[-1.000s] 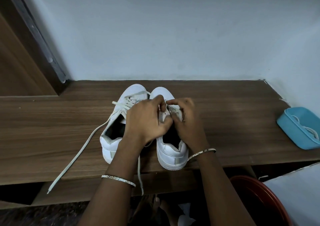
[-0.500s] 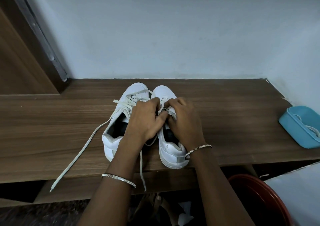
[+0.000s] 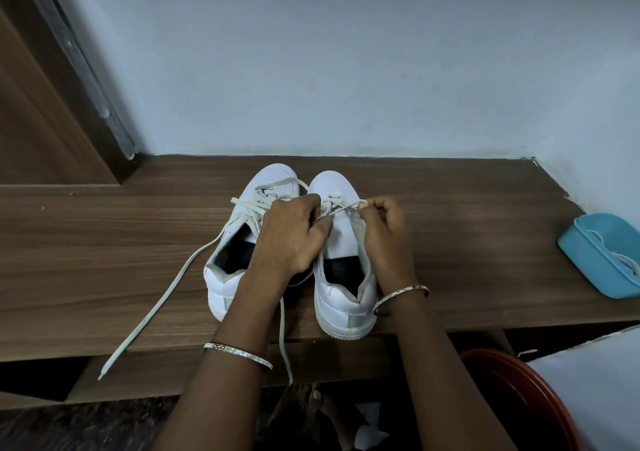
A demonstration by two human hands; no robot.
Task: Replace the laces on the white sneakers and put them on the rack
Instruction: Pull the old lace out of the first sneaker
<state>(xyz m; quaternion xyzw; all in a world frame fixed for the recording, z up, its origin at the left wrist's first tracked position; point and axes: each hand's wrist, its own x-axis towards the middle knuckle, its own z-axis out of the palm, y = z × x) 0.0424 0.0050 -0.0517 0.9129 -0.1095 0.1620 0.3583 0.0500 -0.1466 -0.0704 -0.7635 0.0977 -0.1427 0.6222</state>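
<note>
— Start close in. What lies nearest the person?
— Below the right wrist, the rim of a red basin (image 3: 519, 374). It looks out of play.
— And the hands?
— Just beside each other, with a small gap between. The left hand (image 3: 291, 239) curls over the eyelets of the sneaker under the hands (image 3: 346, 298) and pinches the lace (image 3: 341, 208). The right hand (image 3: 384, 229) pinches the same lace and draws it out sideways. I'd judge the left steadies the shoe, so the pull slides the lace through instead of dragging the shoe.
— The other shoe?
— The second sneaker (image 3: 225, 277) sits close beside the first, partly under the left hand, heel toward the person. Its loose lace (image 3: 162, 298) trails past the left wrist and over the shelf edge, probably slackened for removal.
— The surface?
— A brown wooden shelf (image 3: 104, 243), possibly the rack itself. Well out beyond the right hand, a blue tray (image 3: 602, 253) holds something white and cord-like. It may be fresh laces, but I cannot tell.
— Beyond?
— Past the fingertips, a plain pale wall (image 3: 346, 70). Far off the left hand, a wooden door frame (image 3: 69, 87).
</note>
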